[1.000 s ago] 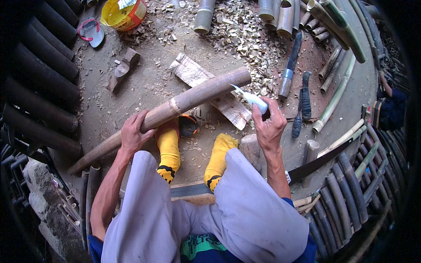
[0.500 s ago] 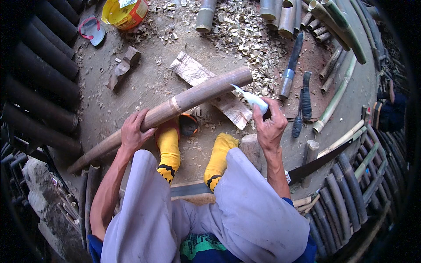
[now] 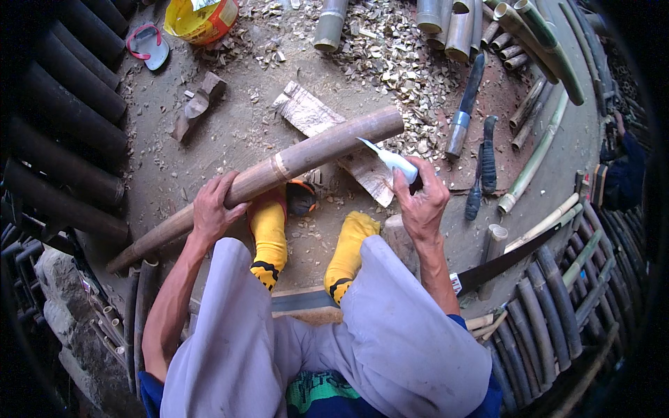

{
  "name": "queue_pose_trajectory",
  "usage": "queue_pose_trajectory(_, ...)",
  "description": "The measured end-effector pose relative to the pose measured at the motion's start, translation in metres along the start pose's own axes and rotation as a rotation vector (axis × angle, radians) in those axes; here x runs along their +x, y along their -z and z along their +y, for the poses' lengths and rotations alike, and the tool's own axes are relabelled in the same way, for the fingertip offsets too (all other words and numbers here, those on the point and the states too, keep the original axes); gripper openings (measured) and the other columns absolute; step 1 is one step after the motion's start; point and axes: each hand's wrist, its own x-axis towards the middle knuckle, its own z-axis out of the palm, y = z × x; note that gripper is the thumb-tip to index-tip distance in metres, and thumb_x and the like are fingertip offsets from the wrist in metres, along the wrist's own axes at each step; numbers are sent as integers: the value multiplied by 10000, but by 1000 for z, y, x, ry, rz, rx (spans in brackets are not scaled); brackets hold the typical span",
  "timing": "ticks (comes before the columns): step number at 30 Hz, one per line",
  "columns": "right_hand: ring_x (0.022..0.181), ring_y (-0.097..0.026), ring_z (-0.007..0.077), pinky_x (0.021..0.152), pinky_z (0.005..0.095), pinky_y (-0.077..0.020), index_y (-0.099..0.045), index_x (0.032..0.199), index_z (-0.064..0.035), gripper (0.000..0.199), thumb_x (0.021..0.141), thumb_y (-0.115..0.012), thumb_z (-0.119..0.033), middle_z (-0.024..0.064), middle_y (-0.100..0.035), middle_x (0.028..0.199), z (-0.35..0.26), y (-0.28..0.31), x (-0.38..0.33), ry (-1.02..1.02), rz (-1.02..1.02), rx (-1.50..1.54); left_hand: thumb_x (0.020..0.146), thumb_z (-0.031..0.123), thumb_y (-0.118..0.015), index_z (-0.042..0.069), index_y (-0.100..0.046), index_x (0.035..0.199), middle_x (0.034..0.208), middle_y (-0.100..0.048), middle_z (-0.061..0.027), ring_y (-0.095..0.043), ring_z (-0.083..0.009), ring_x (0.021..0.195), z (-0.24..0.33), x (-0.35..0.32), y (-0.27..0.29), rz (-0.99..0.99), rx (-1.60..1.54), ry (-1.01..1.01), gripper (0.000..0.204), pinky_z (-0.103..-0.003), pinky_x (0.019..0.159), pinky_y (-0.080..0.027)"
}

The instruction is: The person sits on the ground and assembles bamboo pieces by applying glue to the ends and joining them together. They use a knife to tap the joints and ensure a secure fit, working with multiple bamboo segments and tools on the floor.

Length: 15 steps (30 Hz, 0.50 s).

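Observation:
My left hand [image 3: 214,209] grips a long brown bamboo pole [image 3: 306,157] partway along, its fingers wrapped over the top. The pole slants from the lower left up to the right, with a pale ring at a joint. In my right hand [image 3: 423,202] is a small white squeeze bottle [image 3: 398,164] with a long thin nozzle. The nozzle tip lies at or just beside the pole's lower edge, short of its right end; I cannot tell whether they touch. Beneath the pole, a flat pale piece of wood [image 3: 366,177] lies crosswise on the ground.
Wood chips [image 3: 411,83] cover the ground ahead. A knife [image 3: 465,104] and a dark-wrapped tool [image 3: 486,157] lie to the right. A long saw blade [image 3: 509,259] extends beside my right forearm. Bamboo lengths [image 3: 70,111] line the left; a yellow-red bucket [image 3: 202,19] stands far left. Another person sits far right.
My right hand has shifted slightly left, and the bottle's nozzle has slid left along the pole's lower edge. My left hand and the pole stay nearly still.

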Motion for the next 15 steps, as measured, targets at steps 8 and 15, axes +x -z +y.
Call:
queue_pose_trajectory(8, 693, -659, 289, 609, 379, -509, -628, 1016, -7, 234, 798, -698, -55, 152, -660, 851, -2, 1, 2, 1, -12, 15, 677, 272, -808, 101, -546, 1255, 1127, -619, -113, -596, -305, 1013, 0, -1, -1, 2, -3, 15, 657, -407, 880, -472)
queue_pose_trajectory(15, 702, -658, 287, 612, 377, -510, -625, 1019, 1, 233, 803, -696, -48, 156, -660, 856, 1, 1, 2, -5, 9, 25, 672, 277, -808, 103, -536, 1269, 1134, -617, -117, -594, -310, 1017, -1, 0, -2, -16, 6, 30, 678, -411, 885, -470)
